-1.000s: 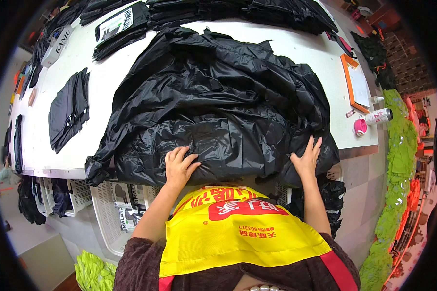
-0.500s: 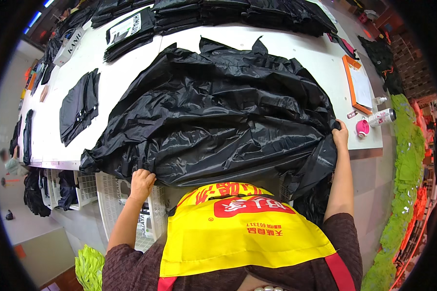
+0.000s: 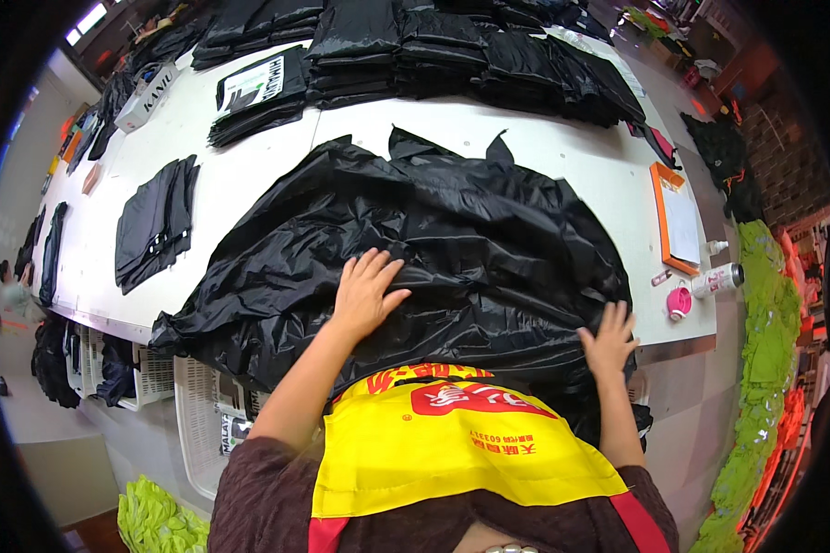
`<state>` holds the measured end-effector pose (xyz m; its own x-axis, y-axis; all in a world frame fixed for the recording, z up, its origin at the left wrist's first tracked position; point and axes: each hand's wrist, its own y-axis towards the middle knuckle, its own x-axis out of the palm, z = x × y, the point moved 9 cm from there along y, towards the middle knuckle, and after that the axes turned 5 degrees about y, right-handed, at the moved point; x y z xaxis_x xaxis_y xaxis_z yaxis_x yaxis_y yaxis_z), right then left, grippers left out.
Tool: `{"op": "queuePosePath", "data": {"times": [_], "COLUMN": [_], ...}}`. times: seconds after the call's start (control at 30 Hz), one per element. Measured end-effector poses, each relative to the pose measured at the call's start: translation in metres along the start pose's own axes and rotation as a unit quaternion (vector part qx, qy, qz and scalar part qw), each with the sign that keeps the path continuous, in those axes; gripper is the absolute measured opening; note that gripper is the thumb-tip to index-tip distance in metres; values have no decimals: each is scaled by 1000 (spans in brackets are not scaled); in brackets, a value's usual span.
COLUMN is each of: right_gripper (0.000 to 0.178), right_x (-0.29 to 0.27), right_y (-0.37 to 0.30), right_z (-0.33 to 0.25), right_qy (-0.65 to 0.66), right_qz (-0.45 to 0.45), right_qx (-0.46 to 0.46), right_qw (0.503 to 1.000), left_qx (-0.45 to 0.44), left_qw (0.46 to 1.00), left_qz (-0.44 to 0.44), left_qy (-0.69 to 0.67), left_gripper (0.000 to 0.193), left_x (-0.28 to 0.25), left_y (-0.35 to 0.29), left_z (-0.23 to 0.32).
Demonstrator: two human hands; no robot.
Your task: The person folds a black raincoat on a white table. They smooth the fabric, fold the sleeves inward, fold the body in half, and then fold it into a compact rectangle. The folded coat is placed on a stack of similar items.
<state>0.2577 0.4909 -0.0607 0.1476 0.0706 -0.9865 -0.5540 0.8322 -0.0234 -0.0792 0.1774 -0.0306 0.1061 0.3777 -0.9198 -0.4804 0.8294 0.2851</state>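
A large piece of thin, shiny black fabric [image 3: 452, 249] lies spread and wrinkled over the white table, its near edge hanging down against my yellow apron [image 3: 470, 461]. My left hand [image 3: 369, 293] rests on the middle-left of the fabric, palm down, fingers stretched out. Over the fabric's right side is my right hand [image 3: 609, 339], fingers spread and a little blurred. Neither hand grips anything. Whether the right palm touches the fabric I cannot tell.
Stacks of folded black fabric [image 3: 438, 55] line the table's [image 3: 277, 152] far side. A smaller folded pile [image 3: 157, 221] lies left. At right are an orange tray [image 3: 666, 221] with paper, a can-like bottle [image 3: 717, 280] and a pink cap [image 3: 679, 302]. White crates [image 3: 194, 415] stand below.
Both hands have let go of the fabric's edges. My left hand moved up and right onto the fabric; my right came nearer and slightly left. The view tilted, showing more of the far stacks.
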Motion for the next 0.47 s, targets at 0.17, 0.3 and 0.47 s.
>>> {"op": "queuePosePath", "data": {"times": [0.17, 0.3, 0.47], "right_gripper": [87, 61, 70], "right_x": [40, -78, -76], "right_y": [77, 143, 276], "right_z": [74, -6, -152], "right_qy": [216, 381, 235], "right_qz": [-255, -212, -74], "right_qx": [25, -88, -100], "right_qw": [942, 895, 964], "left_qx": [-28, -108, -30], "left_qw": [997, 973, 983], "left_qz": [-61, -77, -34], "left_qy": [-34, -188, -180], "left_gripper": [50, 37, 27], "left_x": [46, 37, 57], "left_y": [22, 64, 128], "left_z": [-56, -53, -5]}}
